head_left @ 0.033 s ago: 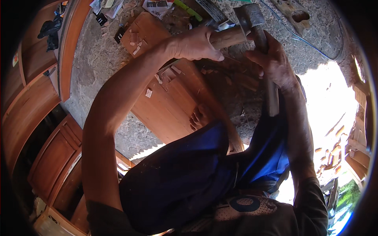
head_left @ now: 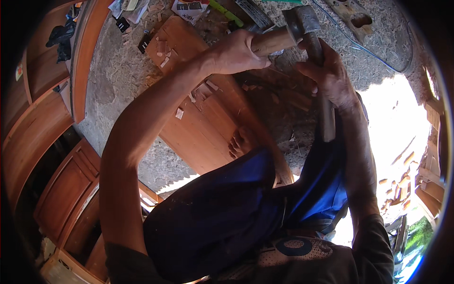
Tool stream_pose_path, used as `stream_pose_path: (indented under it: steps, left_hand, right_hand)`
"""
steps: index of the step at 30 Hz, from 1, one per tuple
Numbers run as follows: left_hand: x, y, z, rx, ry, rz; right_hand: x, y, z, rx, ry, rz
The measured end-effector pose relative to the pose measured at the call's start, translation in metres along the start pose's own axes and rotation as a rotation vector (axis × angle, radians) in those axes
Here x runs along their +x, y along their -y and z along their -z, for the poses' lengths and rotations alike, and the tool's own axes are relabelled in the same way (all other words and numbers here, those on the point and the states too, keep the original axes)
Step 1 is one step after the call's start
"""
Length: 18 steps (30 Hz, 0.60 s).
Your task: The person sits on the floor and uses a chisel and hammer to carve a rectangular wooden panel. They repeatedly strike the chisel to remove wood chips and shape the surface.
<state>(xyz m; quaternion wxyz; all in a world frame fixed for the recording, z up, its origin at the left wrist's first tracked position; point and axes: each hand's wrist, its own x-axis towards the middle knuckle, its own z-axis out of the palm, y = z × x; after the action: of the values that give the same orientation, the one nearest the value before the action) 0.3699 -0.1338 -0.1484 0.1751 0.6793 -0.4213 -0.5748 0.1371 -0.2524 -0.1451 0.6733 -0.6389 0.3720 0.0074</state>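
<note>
My right hand (head_left: 333, 80) is wrapped around the wooden handle of a hammer (head_left: 327, 120). The handle hangs down past the palm, and the worn metal head sits above the fingers. My left hand (head_left: 234, 53) grips a thick piece of wood (head_left: 274, 41), which looks like a tool handle. Its right end meets or nearly meets the hammer's head; the rest is hidden in my fist. Beneath my left forearm lies a reddish-brown wooden board (head_left: 198, 128), scattered with chips. My bare foot (head_left: 241, 141) rests on it.
Wooden cabinet parts (head_left: 71, 189) stand along the left. Papers (head_left: 189, 9), a bright green tool (head_left: 226, 13) and a notched wooden block (head_left: 352, 19) lie on the rough floor at the far side. A thin cable (head_left: 364, 49) curves at the right, near sunlit wood scraps (head_left: 399, 189).
My left hand and the hammer's head have shifted very slightly to the right. Both grips look the same.
</note>
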Motion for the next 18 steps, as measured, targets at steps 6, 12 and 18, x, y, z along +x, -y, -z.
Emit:
stream_pose_path:
  steps: [6,12,18]
  left_hand:
    - [-0.01,-0.006,-0.006,-0.078,-0.42,-0.289]
    - [-0.008,0.016,-0.008,-0.056,-0.41,-0.279]
    - [-0.011,0.034,-0.013,-0.072,-0.488,-0.301]
  right_hand:
    - [-0.004,0.003,-0.001,0.069,-0.013,0.027]
    - [-0.006,0.003,-0.004,0.057,0.004,0.018]
    - [-0.01,0.009,-0.004,0.029,-0.014,0.024]
